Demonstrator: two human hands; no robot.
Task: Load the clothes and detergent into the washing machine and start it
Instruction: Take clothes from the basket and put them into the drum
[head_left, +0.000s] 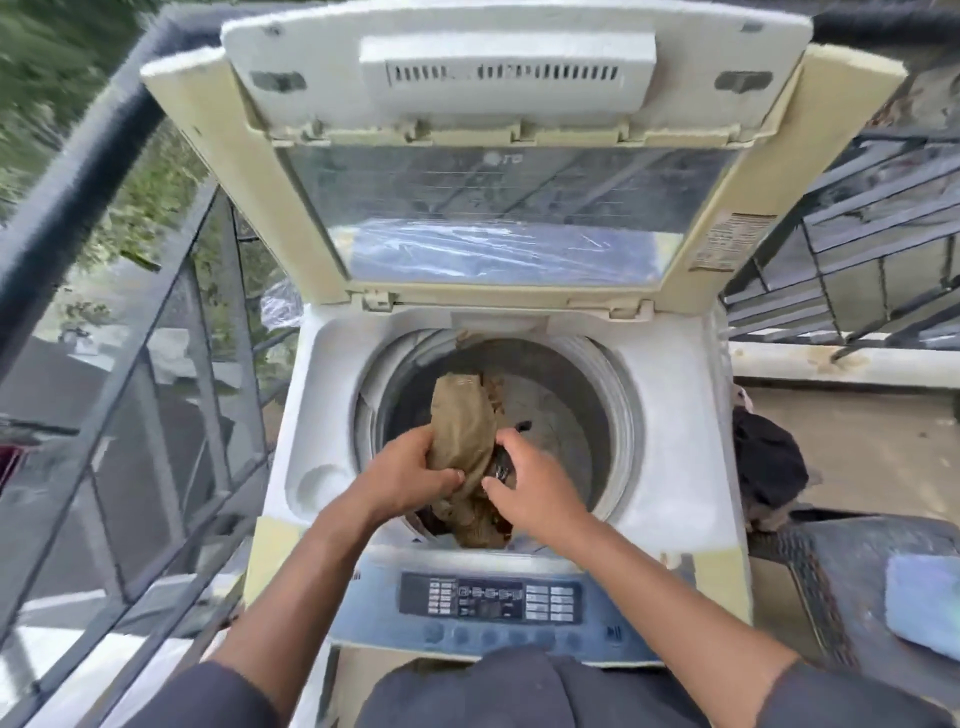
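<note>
On a railed balcony we stand before the top-loading washing machine (670, 431), its folding lid (514, 156) raised upright at the back and its round drum (587, 415) open below us. Along the near edge runs the blue control panel (491, 603) with its dark display and a row of round buttons. A dark metal railing (104, 332) borders the left side, with greenery beyond it; on the right a dark bundle of cloth (769, 462) sits on the floor beside the machine, and a pale blue cloth (924, 605) lies on a dark surface nearer us. Over the drum's mouth we hold a tan garment (462, 431), its upper end reaching into the drum and its lower end draped over the front rim. Our left hand (410, 475) curls around the garment's left side, thumb pressed over the fabric. Our right hand (535, 488) meets the garment's right side with fingers bent onto a dark part there.
</note>
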